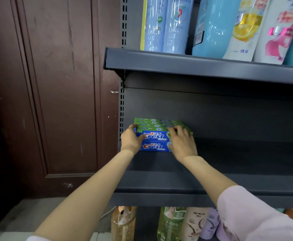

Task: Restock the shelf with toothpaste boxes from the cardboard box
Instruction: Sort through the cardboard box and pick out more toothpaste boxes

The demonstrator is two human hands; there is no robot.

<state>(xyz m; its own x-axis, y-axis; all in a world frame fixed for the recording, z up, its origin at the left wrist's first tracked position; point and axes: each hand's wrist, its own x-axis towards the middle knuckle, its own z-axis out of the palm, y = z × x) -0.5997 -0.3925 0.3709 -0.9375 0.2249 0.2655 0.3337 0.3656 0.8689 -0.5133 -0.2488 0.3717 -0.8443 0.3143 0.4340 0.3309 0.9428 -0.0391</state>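
A stack of blue and green Crest toothpaste boxes (pixel 155 136) rests at the back left corner of the dark grey middle shelf (pixel 211 181), two layers high. My left hand (pixel 131 139) grips the stack's left end. My right hand (pixel 181 140) lies over its right end, fingers curled on the top boxes. Both forearms reach in over the shelf's front edge. The cardboard box is out of view.
The upper shelf (pixel 194 64) carries blue, yellow and pink refill pouches (pixel 217 25). Several bottles (pixel 171 223) stand on the level below. A dark red wooden door (pixel 51 93) is to the left of the shelf's upright. The middle shelf's right part is bare.
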